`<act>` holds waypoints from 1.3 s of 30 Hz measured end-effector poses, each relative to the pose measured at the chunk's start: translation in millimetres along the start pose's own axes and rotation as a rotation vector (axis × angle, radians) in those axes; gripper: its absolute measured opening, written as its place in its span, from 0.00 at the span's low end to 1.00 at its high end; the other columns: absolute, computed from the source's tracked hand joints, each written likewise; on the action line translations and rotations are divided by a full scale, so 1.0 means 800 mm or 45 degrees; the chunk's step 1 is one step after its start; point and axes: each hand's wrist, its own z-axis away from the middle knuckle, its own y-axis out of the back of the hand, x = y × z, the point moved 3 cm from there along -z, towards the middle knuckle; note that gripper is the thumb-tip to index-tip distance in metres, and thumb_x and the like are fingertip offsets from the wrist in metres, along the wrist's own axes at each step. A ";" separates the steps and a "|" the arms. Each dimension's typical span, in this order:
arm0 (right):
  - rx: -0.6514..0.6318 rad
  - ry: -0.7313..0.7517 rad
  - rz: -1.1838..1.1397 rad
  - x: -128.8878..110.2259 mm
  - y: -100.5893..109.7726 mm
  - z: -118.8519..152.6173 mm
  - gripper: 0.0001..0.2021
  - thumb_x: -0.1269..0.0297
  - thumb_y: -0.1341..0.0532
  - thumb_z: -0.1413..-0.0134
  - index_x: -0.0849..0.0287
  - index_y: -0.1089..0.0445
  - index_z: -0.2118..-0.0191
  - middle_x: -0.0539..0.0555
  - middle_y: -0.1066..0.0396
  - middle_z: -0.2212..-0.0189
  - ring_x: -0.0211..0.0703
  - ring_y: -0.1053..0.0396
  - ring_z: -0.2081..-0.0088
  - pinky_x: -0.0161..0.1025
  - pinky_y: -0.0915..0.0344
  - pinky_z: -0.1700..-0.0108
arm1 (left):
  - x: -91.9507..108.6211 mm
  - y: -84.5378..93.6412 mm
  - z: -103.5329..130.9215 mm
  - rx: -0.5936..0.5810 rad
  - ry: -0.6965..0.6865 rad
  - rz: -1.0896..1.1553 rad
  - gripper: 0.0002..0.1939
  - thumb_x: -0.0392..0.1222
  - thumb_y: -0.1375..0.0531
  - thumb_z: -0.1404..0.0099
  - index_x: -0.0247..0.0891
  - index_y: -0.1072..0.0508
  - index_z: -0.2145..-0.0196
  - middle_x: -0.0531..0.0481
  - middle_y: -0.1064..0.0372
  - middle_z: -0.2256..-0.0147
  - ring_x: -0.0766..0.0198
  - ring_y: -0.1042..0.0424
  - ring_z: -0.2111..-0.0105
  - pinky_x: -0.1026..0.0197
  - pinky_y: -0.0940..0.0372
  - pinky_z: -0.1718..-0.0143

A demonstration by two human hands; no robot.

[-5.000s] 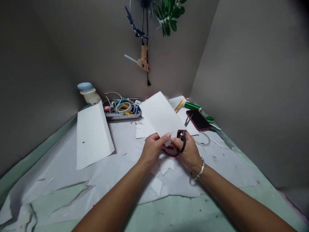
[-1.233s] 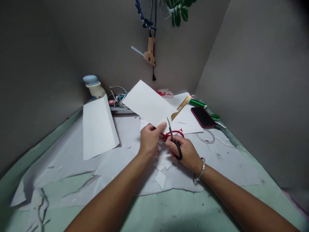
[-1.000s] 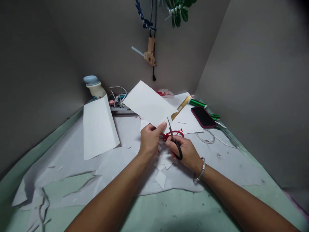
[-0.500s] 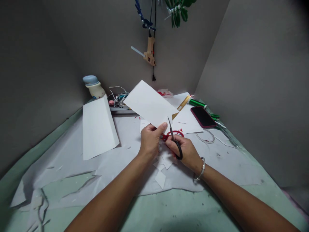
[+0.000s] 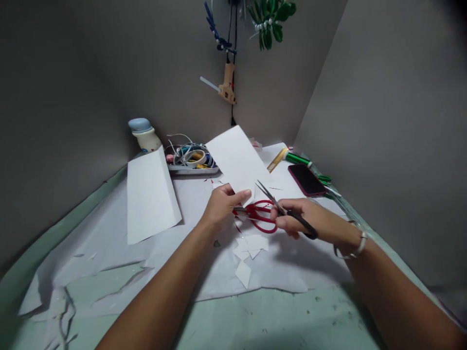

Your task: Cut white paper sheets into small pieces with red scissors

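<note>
My left hand (image 5: 226, 203) pinches the lower corner of a sheet of white paper (image 5: 239, 155), thumb on top. The sheet is raised above the table and tilts up away from me. In my right hand (image 5: 301, 218) is a pair of black-handled scissors (image 5: 280, 206), blades pointing up and left near the sheet's lower right corner. A second pair of scissors with red handles (image 5: 264, 221) lies below, its blades partly hidden by my left hand. Several small cut white paper pieces (image 5: 248, 248) lie on the table in front of my hands.
A folded white sheet (image 5: 151, 197) stands at left by a jar with a blue lid (image 5: 140, 129). Behind is a tray (image 5: 193, 170) of cords and tape. A phone (image 5: 306, 180) and a green roll (image 5: 297, 159) lie at right. A glue gun (image 5: 228, 87) hangs on the wall.
My right hand has moved right with the black scissors, whose blades now lean further left. The held sheet has turned and shifted right, showing more of the tray and the red-handled scissors.
</note>
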 end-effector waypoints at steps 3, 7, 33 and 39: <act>-0.085 -0.138 0.146 -0.001 0.026 0.015 0.14 0.51 0.39 0.51 0.58 0.28 0.68 0.47 0.36 0.82 0.35 0.40 0.80 0.32 0.44 0.78 | 0.007 -0.002 0.003 -0.120 0.058 -0.064 0.13 0.41 0.33 0.50 0.33 0.24 0.66 0.45 0.26 0.69 0.64 0.31 0.72 0.60 0.38 0.66; -0.182 -0.235 0.226 0.009 0.043 0.028 0.16 0.51 0.37 0.52 0.57 0.26 0.61 0.48 0.34 0.82 0.36 0.38 0.80 0.32 0.43 0.78 | 0.010 -0.004 0.007 -0.164 0.097 -0.153 0.12 0.40 0.33 0.51 0.35 0.23 0.66 0.43 0.25 0.67 0.63 0.31 0.71 0.60 0.39 0.67; -0.262 -0.205 0.498 0.042 0.059 0.026 0.23 0.45 0.33 0.62 0.53 0.29 0.60 0.49 0.31 0.75 0.38 0.37 0.75 0.33 0.45 0.75 | 0.007 -0.016 0.018 -0.410 0.188 -0.456 0.09 0.42 0.34 0.51 0.36 0.23 0.70 0.45 0.28 0.72 0.63 0.33 0.75 0.61 0.40 0.74; -0.216 -0.176 0.578 0.034 0.057 0.026 0.23 0.46 0.33 0.62 0.52 0.29 0.60 0.48 0.31 0.73 0.39 0.37 0.72 0.34 0.44 0.73 | 0.007 -0.018 0.018 -0.418 0.168 -0.462 0.10 0.43 0.35 0.50 0.36 0.23 0.70 0.46 0.28 0.73 0.64 0.34 0.76 0.62 0.42 0.75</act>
